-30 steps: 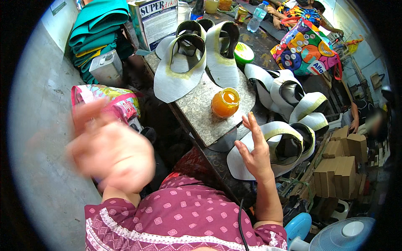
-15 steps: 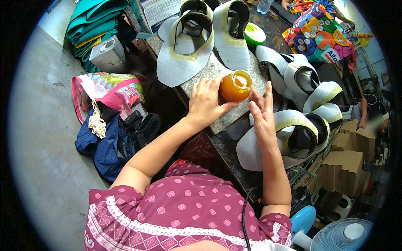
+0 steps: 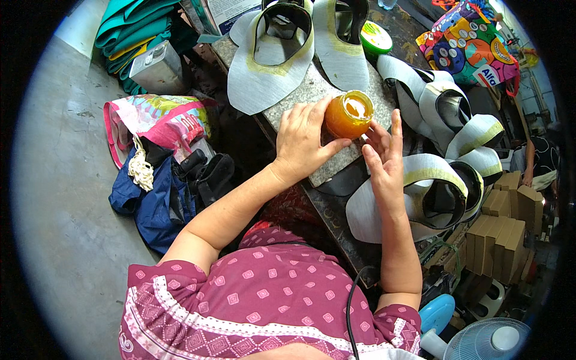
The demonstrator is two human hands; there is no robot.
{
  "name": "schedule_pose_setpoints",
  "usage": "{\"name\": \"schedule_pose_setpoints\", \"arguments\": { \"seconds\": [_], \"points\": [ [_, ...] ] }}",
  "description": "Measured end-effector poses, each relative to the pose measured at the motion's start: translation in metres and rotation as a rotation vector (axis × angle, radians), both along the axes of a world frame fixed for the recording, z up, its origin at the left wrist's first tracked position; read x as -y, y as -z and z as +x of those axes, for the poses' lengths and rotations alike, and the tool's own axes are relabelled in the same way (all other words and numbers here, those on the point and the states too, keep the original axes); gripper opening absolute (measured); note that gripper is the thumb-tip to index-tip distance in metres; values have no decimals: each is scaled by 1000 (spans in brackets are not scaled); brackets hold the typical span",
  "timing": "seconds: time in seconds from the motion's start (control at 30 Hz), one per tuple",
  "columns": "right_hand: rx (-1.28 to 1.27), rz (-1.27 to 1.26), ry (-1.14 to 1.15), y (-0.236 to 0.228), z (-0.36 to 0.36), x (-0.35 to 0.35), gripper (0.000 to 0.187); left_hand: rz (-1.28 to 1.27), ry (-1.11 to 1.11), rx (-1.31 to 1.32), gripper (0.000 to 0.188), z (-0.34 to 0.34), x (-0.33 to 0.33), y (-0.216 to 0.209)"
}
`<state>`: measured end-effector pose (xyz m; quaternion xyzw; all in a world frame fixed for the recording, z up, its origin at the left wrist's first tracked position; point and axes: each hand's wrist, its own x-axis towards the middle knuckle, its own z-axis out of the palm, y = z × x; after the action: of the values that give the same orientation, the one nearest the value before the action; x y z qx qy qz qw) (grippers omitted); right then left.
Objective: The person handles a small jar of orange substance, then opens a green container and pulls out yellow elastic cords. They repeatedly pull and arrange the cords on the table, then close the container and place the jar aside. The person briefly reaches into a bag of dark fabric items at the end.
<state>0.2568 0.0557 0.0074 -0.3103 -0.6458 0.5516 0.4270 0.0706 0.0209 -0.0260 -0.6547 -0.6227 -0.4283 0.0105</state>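
Observation:
My left hand point(image 3: 305, 139) is closed around the side of a small glass jar point(image 3: 354, 105) of amber, glue-like liquid, its mouth uncovered. The jar is over a speckled stone slab point(image 3: 282, 113), close to its near right part. Beside the jar, my right hand point(image 3: 387, 162) has its fingers apart, the fingertips close to the glass; whether they touch it I cannot tell. Beyond the jar lie light grey shoe uppers point(image 3: 264, 75) with yellowish bands along their openings. More grey uppers point(image 3: 365, 210) lie to the right, one partly behind my right forearm.
A green round container point(image 3: 376, 39) stands behind the slab on the dark table point(image 3: 401, 27). Colourful bags point(image 3: 468, 45) lie far right. On the left are a metal can point(image 3: 157, 67), folded green cloth point(image 3: 129, 24) and a pink bag point(image 3: 156, 117). Cardboard boxes point(image 3: 495, 240) and a fan point(image 3: 489, 342) are lower right.
The whole view has shifted slightly, so the slab, uppers and jar appear a little higher and further right. My left hand still holds the jar; my right stays beside it.

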Motion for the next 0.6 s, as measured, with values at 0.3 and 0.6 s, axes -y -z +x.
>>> {"name": "schedule_pose_setpoints", "arguments": {
  "seconds": [0.3,0.6],
  "points": [
    [26,-5,44,0,1,-1,86,94,-3,35,83,0,1,6],
    [14,41,56,2,-1,0,91,111,18,56,75,0,3,2]
  ]
}}
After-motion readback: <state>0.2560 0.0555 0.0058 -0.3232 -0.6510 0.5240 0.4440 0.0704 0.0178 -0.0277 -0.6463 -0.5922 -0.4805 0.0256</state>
